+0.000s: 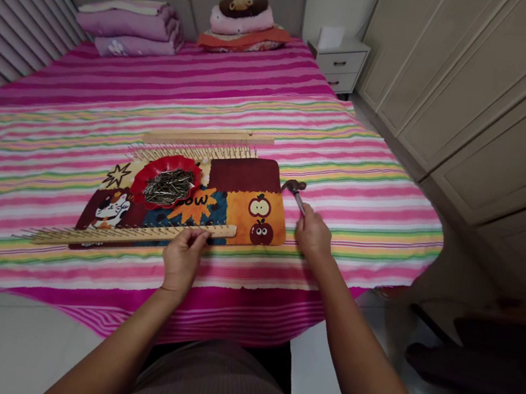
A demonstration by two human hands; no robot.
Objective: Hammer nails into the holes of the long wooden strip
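Observation:
My right hand (314,234) is closed round the handle of a claw hammer (295,188), its head raised just off the right end of a patterned mat (246,177). Along the mat's near edge lies a wooden strip (224,231) with a row of nails standing up from it. My left hand (183,258) rests against this strip where the row of nails stops. Its thumb and forefinger are pinched together; what is between them is too small to tell. A red scalloped bowl (142,177) full of loose nails (168,186) sits on the mat beyond the strip.
Behind the mat lie a second strip bristling with nails (190,152) and plain wooden strips (202,136). Striped cloth (369,194) covers the bed. Folded bedding (130,27) is stacked at the headboard. A nightstand (340,65) and wardrobe (465,76) stand right.

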